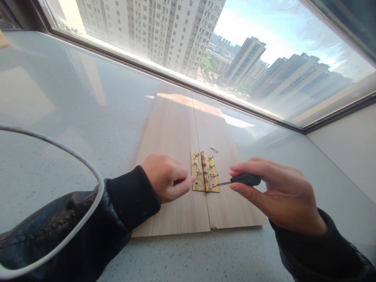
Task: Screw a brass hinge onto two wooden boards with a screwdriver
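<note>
A brass-coloured hinge [205, 178] lies opened flat across the seam of two pale wooden boards [176, 129]. Several screws stick up from both its leaves. My right hand [279, 192] pinches the black handle of a small screwdriver [246, 179] between thumb and fingers. The shaft points left, and its tip meets a screw [214, 185] at the lower corner of the right leaf. My left hand [169, 178] rests on the left board with fingers curled in and nothing visible in them. Its thumb tip is at the hinge's left edge. A loose screw [214, 149] lies above the hinge on the right board.
The boards lie on a speckled white countertop [88, 117] below a dark-framed window [176, 76]. A white cable [88, 168] loops across the left side, in front of my left sleeve. At right a white wall [346, 149] borders the counter.
</note>
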`<action>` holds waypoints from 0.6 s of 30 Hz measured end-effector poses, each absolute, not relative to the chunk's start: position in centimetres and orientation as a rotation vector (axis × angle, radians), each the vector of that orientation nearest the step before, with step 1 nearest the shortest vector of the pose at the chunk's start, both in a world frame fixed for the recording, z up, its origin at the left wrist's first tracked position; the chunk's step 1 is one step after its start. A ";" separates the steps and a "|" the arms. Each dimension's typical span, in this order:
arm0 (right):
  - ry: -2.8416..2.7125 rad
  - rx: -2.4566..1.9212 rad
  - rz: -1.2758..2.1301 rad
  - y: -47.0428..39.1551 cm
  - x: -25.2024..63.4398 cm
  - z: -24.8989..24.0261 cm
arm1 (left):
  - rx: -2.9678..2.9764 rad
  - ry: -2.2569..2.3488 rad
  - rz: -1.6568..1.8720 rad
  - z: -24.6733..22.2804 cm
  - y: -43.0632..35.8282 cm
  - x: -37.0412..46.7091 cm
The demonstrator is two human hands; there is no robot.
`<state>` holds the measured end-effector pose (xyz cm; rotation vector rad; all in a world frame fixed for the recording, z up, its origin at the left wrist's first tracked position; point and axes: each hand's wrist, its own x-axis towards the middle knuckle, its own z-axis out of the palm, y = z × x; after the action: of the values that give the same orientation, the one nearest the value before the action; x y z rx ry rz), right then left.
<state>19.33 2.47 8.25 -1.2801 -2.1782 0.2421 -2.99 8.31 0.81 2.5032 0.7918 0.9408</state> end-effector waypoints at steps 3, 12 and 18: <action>-1.964 -1.261 0.053 2.2 18.4 6.6 | 2.515 0.780 0.928 0.9 8.3 -3.0; -1.373 -0.983 0.881 1.7 18.0 5.2 | 2.508 0.795 0.868 1.2 8.2 -3.1; -1.397 -0.812 1.128 1.6 17.8 5.0 | 2.521 0.789 0.862 1.2 8.2 -3.2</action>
<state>17.80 1.63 5.01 -0.8122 -1.3975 1.1283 -3.18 8.25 1.23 2.5215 0.7888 0.8615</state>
